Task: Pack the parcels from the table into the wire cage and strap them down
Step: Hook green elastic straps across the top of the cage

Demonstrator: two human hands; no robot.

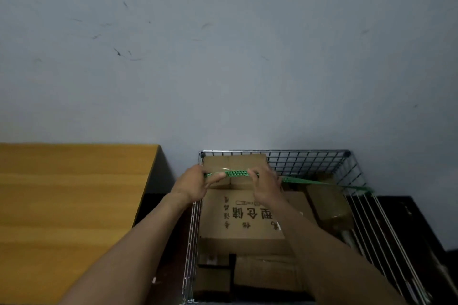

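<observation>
Spanning the boxes (223,225), the strap (236,173) ran taut from the cage (272,151) rim at right — left hand (193,187) and right hand (266,187) each pinched it, likely for fastening.

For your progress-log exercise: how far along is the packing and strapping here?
Done: several cardboard parcels sit in the wire cage. In hand: the left hand and right hand pinch a green strap stretched from the cage's right rim. Left: apparently securing its free end.

Single head-worn view, looking forward and down, close over wire cage (272,151), wall (223,57) ahead.
</observation>
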